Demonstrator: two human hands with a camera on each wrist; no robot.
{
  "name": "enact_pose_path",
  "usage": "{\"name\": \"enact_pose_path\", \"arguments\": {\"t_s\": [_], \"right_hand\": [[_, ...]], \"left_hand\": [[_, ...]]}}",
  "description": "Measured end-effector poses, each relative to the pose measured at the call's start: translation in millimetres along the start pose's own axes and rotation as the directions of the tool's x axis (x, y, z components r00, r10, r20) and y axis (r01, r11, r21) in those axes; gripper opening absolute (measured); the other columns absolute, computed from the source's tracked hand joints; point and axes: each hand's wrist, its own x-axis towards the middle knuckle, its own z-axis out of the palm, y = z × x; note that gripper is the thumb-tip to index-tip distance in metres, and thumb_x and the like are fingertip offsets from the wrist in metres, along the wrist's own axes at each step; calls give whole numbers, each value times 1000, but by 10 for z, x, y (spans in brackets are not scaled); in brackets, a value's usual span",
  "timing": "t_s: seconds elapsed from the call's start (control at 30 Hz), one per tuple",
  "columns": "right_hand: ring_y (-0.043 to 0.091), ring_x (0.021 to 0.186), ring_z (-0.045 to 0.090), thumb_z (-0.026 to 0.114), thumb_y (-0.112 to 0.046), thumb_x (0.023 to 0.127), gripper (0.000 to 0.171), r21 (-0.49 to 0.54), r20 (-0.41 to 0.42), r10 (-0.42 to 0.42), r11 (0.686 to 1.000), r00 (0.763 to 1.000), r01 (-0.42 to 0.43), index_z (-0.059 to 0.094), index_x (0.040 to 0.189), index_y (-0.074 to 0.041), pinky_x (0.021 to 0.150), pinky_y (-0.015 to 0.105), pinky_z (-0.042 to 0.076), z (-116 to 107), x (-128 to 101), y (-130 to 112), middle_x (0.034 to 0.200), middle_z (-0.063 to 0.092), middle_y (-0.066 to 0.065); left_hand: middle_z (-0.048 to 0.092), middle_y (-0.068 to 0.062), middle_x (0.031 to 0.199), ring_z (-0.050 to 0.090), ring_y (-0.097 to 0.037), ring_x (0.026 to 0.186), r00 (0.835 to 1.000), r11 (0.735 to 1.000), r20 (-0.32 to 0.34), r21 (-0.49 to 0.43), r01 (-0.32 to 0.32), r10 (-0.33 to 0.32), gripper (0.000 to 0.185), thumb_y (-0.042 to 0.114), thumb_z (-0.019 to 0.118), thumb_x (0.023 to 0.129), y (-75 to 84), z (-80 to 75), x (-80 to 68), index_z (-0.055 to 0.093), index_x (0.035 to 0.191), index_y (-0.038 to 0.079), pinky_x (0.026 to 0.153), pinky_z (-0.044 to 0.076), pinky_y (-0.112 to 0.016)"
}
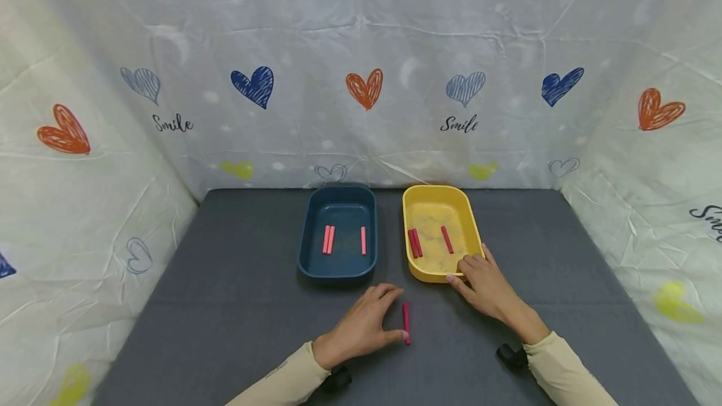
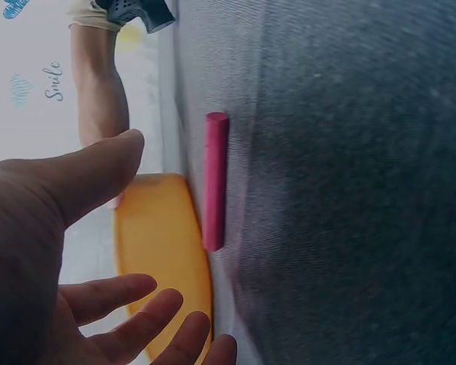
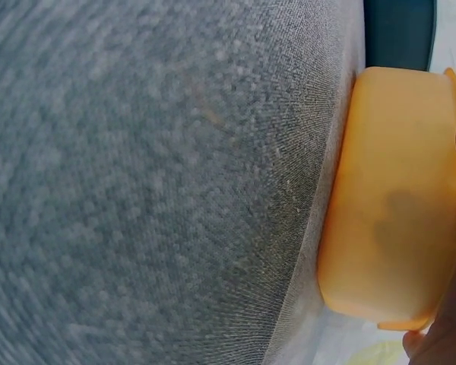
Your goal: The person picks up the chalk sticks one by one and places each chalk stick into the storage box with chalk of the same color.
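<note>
A dark pink round stick lies on the grey cloth in front of the trays. My left hand is beside it with thumb and fingers spread apart; in the left wrist view a gap shows between the stick and the fingers. My right hand holds the near right corner of the yellow tray, thumb at the front outside and fingers over the rim. Inside that tray are three dark red sticks. The right wrist view shows mainly the tray's outer wall, with the hand partly cut off.
Left of the yellow tray stands a dark blue tray with three light pink sticks in it. A white curtain printed with hearts hangs behind the table and along its sides. Each wrist carries a black camera mount.
</note>
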Motion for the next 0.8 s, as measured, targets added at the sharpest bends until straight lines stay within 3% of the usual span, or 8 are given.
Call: {"name": "enact_pose_path", "arguments": {"t_s": [0.4, 0.8], "right_hand": [[14, 78, 50, 59, -40, 97, 27, 11, 4, -1, 1000, 1000, 1, 51, 80, -22, 117, 63, 20, 23, -6, 12, 74, 46, -9], [14, 76, 49, 59, -40, 97, 27, 6, -17, -3, 1000, 1000, 3, 50, 79, -22, 117, 62, 20, 30, -16, 17, 74, 46, -9]], "left_hand": [[53, -1, 131, 49, -16, 115, 998, 998, 43, -33, 54, -52, 81, 51, 80, 77, -52, 108, 12, 50, 143, 14, 98, 50, -39], [53, -1, 134, 48, -18, 115, 998, 989, 64, 143, -25, 16, 80, 52, 78, 79, -55, 160, 56, 50, 143, 14, 93, 52, -36]]}}
